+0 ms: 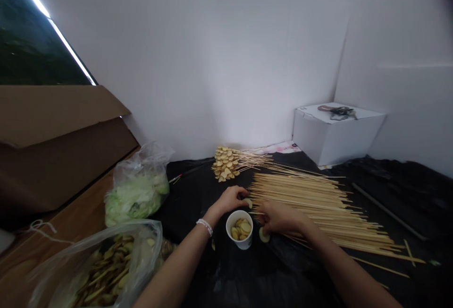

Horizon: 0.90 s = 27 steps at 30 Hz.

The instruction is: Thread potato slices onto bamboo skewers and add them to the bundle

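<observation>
Left grip [230, 199] is nearly closed, and its fingertips pinch a pale round slice [248, 202], probably potato, just above the paper cup [242, 243]. Right grip [279, 218] is half closed, with the fingers turned down. A second slice [264, 235] sits just under them, beside the cup, but from here I cannot tell if the fingers really hold it or only touch it.

The cup stands on a black plastic sheet [283, 275] between both hands, with more slices [241, 229] inside it. Because it is small and light, a careless wrist could knock it over and scatter them. The slices look smooth and maybe wet, so one could slip out from the fingertips and fall on the sheet. Long bamboo skewers [318, 209] lie loose just right of the right grip, and their ends reach close to it, so a quick move of this hand could push the pile out of order or catch a sharp point.

Both bare forearms come in from the lower edge of the view and lean toward each other, with the wrists bent slightly and the hands low above the cup. A beaded bracelet [205, 226] sits on the left wrist. Farther ahead lies a bunch of skewers with slices on them [225, 164], and two plastic bags [138, 194] [102, 270] stand to the left on the wooden desk [71, 204].
</observation>
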{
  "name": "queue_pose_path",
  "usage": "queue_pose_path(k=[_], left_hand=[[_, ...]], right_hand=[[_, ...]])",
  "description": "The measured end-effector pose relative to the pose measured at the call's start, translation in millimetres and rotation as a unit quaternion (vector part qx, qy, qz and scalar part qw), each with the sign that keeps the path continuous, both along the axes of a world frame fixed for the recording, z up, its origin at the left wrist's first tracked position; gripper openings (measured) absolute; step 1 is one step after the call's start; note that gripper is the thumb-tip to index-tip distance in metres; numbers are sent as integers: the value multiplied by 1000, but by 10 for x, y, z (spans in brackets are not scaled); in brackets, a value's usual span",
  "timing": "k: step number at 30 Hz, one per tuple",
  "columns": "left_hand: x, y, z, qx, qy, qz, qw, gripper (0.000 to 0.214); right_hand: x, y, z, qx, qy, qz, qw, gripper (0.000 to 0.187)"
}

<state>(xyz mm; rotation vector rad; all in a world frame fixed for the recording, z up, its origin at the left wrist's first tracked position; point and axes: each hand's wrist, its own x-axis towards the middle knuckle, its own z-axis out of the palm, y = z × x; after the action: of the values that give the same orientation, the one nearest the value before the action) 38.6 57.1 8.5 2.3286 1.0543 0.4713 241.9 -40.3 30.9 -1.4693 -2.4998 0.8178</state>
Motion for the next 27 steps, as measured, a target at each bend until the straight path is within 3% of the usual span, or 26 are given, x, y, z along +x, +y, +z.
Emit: queue_pose_path(k=[6, 11, 13, 15, 19, 22, 24, 27], left_hand=[[2, -9, -47, 21, 24, -7, 999, 33], [23, -39, -56, 1, -9, 13, 1000, 15], [5, -85, -37, -48, -79, 44, 995, 18], [-26, -160, -12, -144, -204, 86, 964, 25], [-85, -353, -14, -353, -407, 122, 833, 39], [-112, -460, -76, -411, -483, 124, 763, 33], [-128, -500, -115, -416, -510, 116, 744, 29], [-144, -538, -127, -411, -499, 112, 754, 33]], right_hand=[[-97, -26, -121, 34, -68, -18, 997, 32], [-62, -58, -54, -18, -53, -24, 998, 21], [-6, -45, -6, -32, -15, -16, 999, 16], [48, -11, 38, -18, 28, -19, 999, 12], [53, 83, 68, 97, 90, -83, 988, 13], [-26, 136, 17, 172, 138, -132, 967, 24], [-83, 149, -34, 197, 152, -147, 957, 23], [-155, 137, -91, 210, 150, -145, 955, 21]])
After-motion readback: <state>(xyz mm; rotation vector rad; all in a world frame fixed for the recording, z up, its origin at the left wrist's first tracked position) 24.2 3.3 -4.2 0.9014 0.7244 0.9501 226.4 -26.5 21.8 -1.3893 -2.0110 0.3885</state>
